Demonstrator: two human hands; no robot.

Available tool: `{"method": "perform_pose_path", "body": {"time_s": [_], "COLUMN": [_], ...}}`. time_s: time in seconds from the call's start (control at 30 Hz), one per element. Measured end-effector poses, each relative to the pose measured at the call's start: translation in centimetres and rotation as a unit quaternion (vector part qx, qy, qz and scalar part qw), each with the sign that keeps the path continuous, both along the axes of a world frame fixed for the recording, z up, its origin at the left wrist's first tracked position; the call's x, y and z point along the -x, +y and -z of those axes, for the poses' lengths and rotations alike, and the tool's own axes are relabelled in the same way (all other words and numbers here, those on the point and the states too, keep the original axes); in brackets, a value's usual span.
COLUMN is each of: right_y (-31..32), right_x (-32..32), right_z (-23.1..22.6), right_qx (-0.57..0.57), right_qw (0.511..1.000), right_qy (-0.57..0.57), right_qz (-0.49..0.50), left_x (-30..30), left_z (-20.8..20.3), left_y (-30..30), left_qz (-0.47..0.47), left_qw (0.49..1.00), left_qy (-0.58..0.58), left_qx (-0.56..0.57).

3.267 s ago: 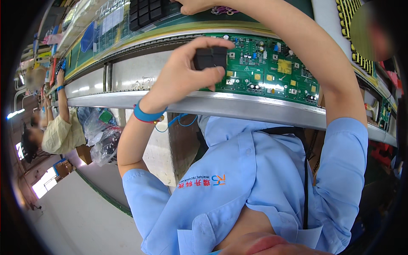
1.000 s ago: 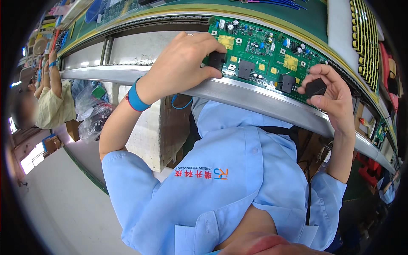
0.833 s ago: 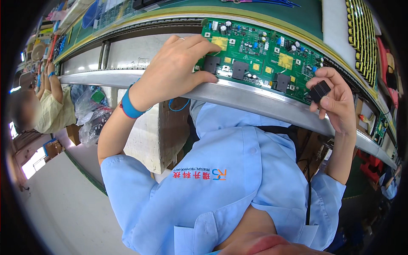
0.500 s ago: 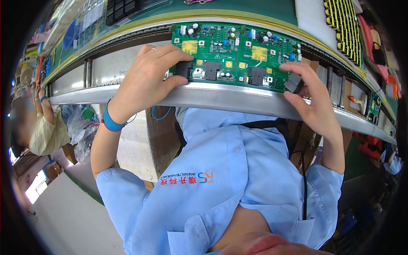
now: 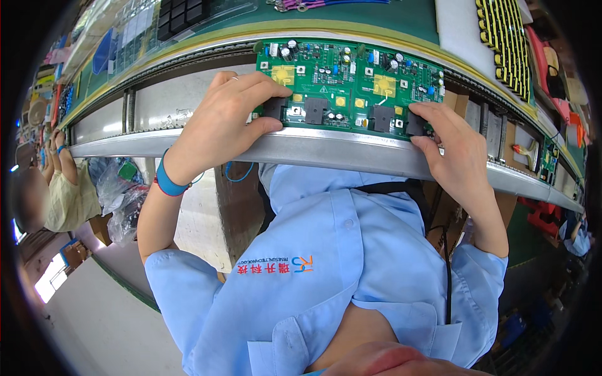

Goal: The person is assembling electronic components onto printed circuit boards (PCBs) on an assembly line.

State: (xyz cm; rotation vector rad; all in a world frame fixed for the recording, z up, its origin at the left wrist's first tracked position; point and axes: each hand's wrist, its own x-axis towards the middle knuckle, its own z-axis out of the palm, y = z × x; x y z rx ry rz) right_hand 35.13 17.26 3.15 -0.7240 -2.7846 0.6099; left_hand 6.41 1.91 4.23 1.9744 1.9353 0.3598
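Note:
A green circuit board [image 5: 326,69] lies across the rails in front of me, with capacitors, yellow patches and black blocks on it. At its left end my left hand [image 5: 241,113] has thumb and fingers closed about a black block-shaped component [image 5: 274,109], partly hidden by the fingers. My right hand [image 5: 448,138] pinches another black block-shaped component [image 5: 415,123] at the board's lower right corner. Between them, two more black components [image 5: 318,111] sit along the near edge. A blue wrist strap [image 5: 168,177] circles my left wrist.
A metal rail [image 5: 326,145] runs along the near side of the conveyor. Beyond it, a green bench carries a black tray [image 5: 180,17], purple cables [image 5: 301,5] and a white foam sheet [image 5: 467,37] with rows of black-and-yellow parts [image 5: 505,44]. Another person's arm [image 5: 68,166] is at far left.
My right hand has brought its black component left, from a tilted position off the corner to upright against the board. The board sits slightly lower in view; my left hand stays on its block.

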Motion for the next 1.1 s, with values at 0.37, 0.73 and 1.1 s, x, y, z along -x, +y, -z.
{"method": "perform_pose_path", "body": {"time_s": [0.37, 0.73, 1.1], "right_y": [-0.1, 0.3, 17.9], "right_x": [-1.0, -1.7, -2.2], "right_z": [1.3, 1.4, 2.9], "right_qx": [0.021, 0.020, -0.340], "right_qw": [0.998, 0.998, 0.928], "right_qy": [0.046, 0.062, 0.090], "right_qz": [0.038, -0.007, 0.126], "left_x": [3.8, 1.9, 4.6], "left_z": [-1.4, 2.5, 3.4], "left_y": [4.4, 17.5, 18.9], "left_qz": [-0.008, -0.003, -0.051], "left_qw": [0.992, 0.956, 0.960], "left_qy": [-0.045, 0.172, 0.108], "left_qx": [-0.116, -0.236, -0.252]}}
